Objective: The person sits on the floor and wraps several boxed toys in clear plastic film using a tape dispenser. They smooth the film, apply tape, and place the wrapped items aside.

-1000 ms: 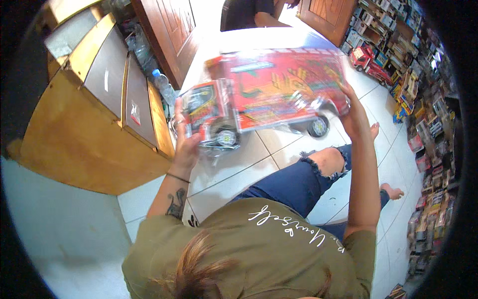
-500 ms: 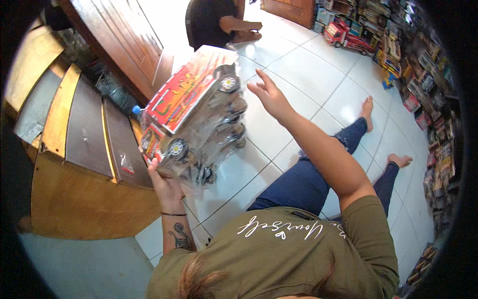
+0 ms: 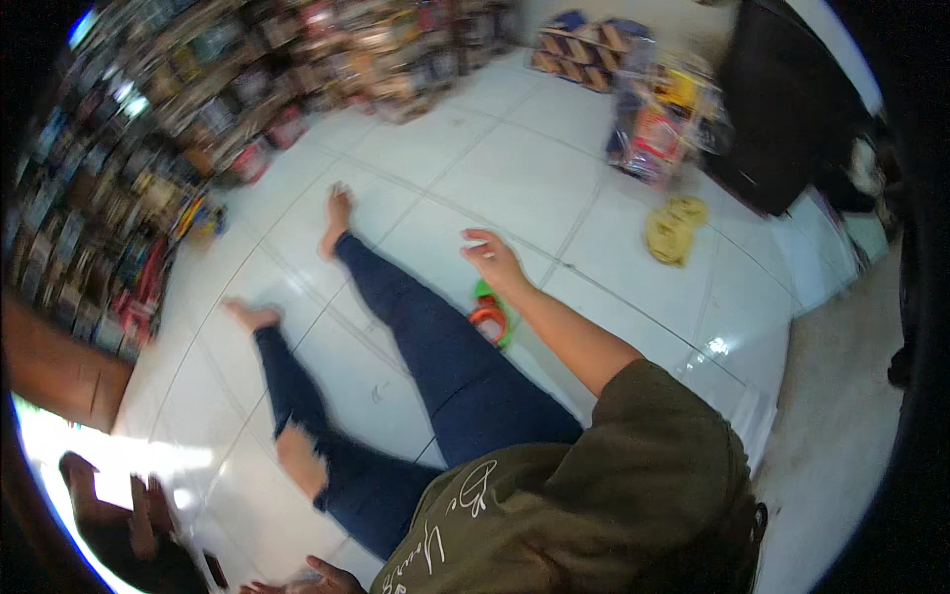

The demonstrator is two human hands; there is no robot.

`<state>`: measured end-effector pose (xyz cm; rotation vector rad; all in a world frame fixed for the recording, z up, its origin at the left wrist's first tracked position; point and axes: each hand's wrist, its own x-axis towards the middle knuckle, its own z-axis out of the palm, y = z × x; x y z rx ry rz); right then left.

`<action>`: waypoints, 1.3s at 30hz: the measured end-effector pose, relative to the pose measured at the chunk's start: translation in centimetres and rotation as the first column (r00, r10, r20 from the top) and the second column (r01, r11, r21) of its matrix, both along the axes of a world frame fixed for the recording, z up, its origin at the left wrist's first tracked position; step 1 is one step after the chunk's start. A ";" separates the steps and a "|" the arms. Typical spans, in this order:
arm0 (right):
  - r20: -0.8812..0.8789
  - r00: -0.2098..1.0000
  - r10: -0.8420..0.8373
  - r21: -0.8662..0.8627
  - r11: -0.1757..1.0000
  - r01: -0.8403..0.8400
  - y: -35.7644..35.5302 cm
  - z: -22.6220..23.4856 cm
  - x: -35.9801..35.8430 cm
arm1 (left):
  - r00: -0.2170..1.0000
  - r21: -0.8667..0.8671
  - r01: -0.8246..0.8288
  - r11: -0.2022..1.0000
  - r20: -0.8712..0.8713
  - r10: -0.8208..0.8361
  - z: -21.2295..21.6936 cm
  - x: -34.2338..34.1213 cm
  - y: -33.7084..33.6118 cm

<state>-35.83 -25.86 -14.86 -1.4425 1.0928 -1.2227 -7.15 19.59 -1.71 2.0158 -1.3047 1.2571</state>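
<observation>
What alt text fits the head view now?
A seated person's open right hand hangs near a green and orange object on the white tiled floor, legs in jeans stretched out. The left hand barely shows at the lower edge.

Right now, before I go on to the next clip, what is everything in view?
Shelves of packaged goods: one long run, many colours, blurred, upper left.
Packaged toys: one pile, mixed colours, on the floor at the top.
Yellow bundle: one, on the floor right of centre.
Green and orange thing: one, on the floor under the right forearm; kind unclear.
Dark furniture: one, black, upper right.
Tiled floor: white.
Another person: one, dark clothes, lower left.
Legs: two, blue jeans, feet bare, stretched out on the floor.
Right hand: open, empty, raised over the floor.
Left hand: at the lower edge, mostly cut off.
</observation>
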 end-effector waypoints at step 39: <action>-0.191 0.875 0.444 -0.458 0.748 -0.480 -4.9 44.5 -18.9 | -0.037 -0.252 0.814 0.523 -0.922 -0.386 -2.1 -0.3 -31.5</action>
